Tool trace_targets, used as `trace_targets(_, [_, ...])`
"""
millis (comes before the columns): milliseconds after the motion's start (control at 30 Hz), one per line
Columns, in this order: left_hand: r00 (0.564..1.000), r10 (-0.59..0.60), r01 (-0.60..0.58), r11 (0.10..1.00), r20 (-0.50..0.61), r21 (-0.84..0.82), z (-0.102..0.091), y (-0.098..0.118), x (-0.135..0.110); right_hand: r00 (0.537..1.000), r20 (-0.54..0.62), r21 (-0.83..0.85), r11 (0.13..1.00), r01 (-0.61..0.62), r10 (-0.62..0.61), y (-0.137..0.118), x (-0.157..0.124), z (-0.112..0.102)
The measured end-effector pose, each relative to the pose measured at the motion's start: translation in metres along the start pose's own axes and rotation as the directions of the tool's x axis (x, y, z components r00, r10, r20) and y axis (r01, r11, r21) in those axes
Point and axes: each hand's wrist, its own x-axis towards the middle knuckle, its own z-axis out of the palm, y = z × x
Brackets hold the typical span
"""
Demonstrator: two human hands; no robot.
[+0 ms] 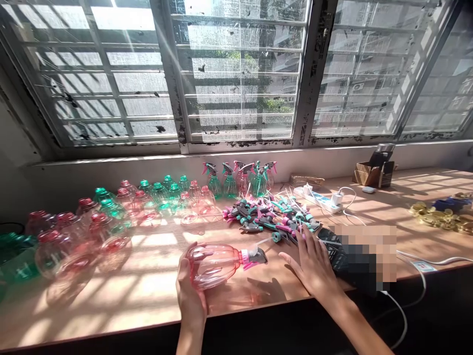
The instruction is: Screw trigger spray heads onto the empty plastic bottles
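Observation:
My left hand (189,285) is wrapped round the base of a clear pink spray bottle (215,266), which it holds tilted on its side above the table. A grey and pink spray head (253,257) sits on the bottle's neck, pointing right. My right hand (312,259) is spread, fingers apart, at the right front of a heap of loose spray heads (266,214) in grey, pink and teal. Its fingertips reach the heap's edge; whether they touch a spray head I cannot tell.
Several open pink bottles (70,227) and green bottles (160,192) stand at left. Bottles with spray heads (229,182) line the sill. A power strip (318,198), cardboard box (375,170), gold-coloured pieces (432,214) and a dark, partly pixelated item (328,246) lie to the right.

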Motion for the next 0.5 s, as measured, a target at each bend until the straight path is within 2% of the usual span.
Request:
trace_targets(100, [0.999,0.017,-0.018,1.0,0.037,0.017,0.0,0.0,-0.002,1.0,0.009,-0.049,0.999,0.004,-0.004,0.004,0.0,0.003])
trace_targets(200, [0.997,0.029,-0.03,0.999,0.068,0.025,0.0,0.0,-0.005,0.994,0.109,-0.057,0.998,-0.024,0.03,0.022,0.005,-0.008])
trace_targets(333, [0.996,0.042,-0.045,0.998,0.083,0.037,-0.001,-0.002,-0.004,0.953,0.284,-0.062,0.994,-0.09,0.104,0.076,0.007,-0.035])
trace_targets(500, [0.993,0.048,-0.055,0.997,0.111,0.057,-0.003,-0.009,-0.001,0.848,0.475,-0.031,0.967,-0.252,0.237,0.142,-0.005,-0.055])
